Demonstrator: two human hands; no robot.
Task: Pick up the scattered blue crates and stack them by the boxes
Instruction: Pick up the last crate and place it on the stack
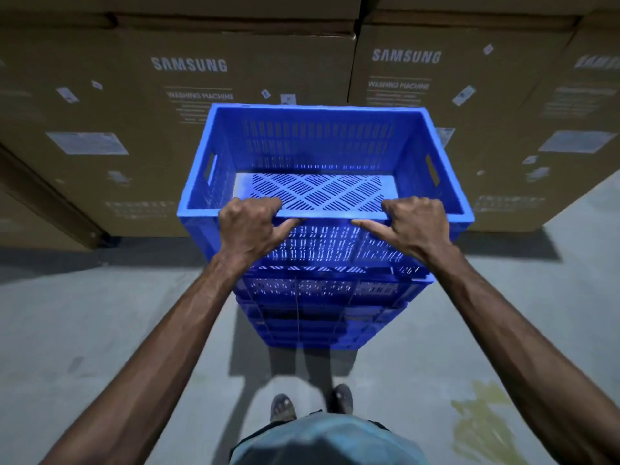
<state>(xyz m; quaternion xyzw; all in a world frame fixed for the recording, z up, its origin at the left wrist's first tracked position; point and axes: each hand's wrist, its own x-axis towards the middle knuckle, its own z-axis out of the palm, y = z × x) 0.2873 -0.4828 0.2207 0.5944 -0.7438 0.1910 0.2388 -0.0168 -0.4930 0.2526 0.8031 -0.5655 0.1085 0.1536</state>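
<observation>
An empty blue slotted crate (322, 142) is at the top of a stack of blue crates (322, 317) standing on the floor in front of the cardboard boxes (201, 95). My left hand (250, 226) grips the crate's near rim left of centre, fingers curled inside and thumb along the outer wall. Right of centre on the same rim is my right hand (417, 226), holding it the same way. The top crate looks slightly offset from the crates below; whether it rests on them I cannot tell.
Tall brown washing-machine boxes (436, 78) form a wall just behind the stack. Grey concrete floor (100, 313) lies on both sides, with a yellowish stain (483, 421) at the lower right. My shoes (312, 402) stand just short of the stack.
</observation>
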